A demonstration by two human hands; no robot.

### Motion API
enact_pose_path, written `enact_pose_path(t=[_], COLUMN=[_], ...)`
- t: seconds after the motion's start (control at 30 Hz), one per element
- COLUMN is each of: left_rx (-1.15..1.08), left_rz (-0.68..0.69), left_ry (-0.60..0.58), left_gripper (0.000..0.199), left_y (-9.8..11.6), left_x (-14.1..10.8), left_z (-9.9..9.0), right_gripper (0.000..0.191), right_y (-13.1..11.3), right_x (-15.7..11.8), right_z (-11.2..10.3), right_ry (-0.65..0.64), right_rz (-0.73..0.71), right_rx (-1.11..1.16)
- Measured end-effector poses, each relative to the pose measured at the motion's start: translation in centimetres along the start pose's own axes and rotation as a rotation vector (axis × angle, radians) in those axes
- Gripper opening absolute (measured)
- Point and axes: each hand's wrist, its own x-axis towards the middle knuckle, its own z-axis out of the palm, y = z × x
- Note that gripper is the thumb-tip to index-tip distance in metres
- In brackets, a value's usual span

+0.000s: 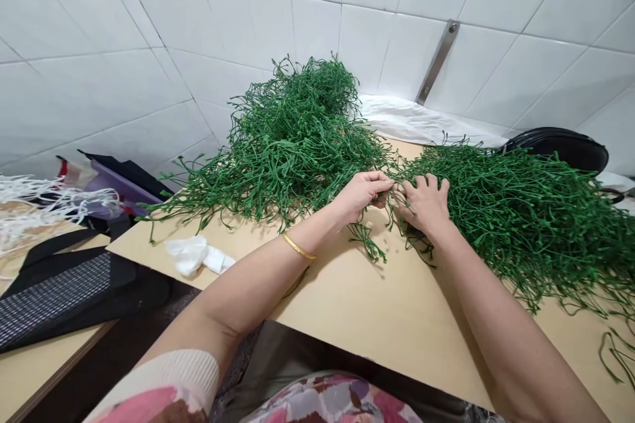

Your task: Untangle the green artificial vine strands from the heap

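My left hand (366,195) is closed in a pinch on thin green knotted cords, between two heaps. A short bunch of green cords (367,242) hangs below it onto the table. Just to the right, my right hand (427,203) rests palm down at the edge of the right heap of green cords (526,211), its fingers bent and spread apart, touching strands. The left heap of green cords (297,139) rises tall behind my left hand. Small knots or knobs show at many cord ends. What lies under my right palm is hidden.
A crumpled white tissue or cloth (196,255) lies on the wooden table (357,317). White cloth (397,115) and a black case (558,145) sit by the tiled wall, which carries a metal bracket (437,63). White cords (49,205) and a black mesh item (59,297) lie left.
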Motion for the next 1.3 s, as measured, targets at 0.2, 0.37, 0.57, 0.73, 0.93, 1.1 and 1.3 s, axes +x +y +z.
enact_pose_path(t=[0.2,0.37,0.57,0.73,0.93,1.1,1.3], left_rx=[0.032,0.051,0.092,0.114,0.208,0.364,0.379], left_rz=[-0.014,0.002,0.006,-0.050,-0.087,-0.008,0.040], left_ry=[0.108,0.036,-0.094,-0.109,-0.184,-0.117,-0.172], left_gripper=[0.016,0.021,0.016,0.016,0.023,0.021,0.024], left_y=[-0.4,-0.8,-1.2,-1.0,-1.2,-1.5,-1.4], left_x=[0.0,-0.3,-0.8,-1.1,-0.8,-0.4,-0.6], left_z=[0.2,0.7,1.1,1.2,0.9,0.7,0.9], right_gripper=[0.024,0.023,0.025,0.025,0.020,0.020,0.024], right_y=[1.3,1.8,-0.4,-0.5,0.4,0.3,-0.1], right_x=[-3.4,-5.2,-5.4,-5.7,-6.0,-6.1,-6.2], right_z=[-2.2,-4.0,-3.6,-1.7,-1.8,-1.6,-1.3], right_ry=[0.185,0.369,-0.019,-0.063,-0.090,-0.035,0.014], right_rz=[-0.108,0.185,0.185,0.190,0.190,0.233,0.078], right_rx=[0.055,0.588,1.422,1.550,1.366,1.289,1.188])
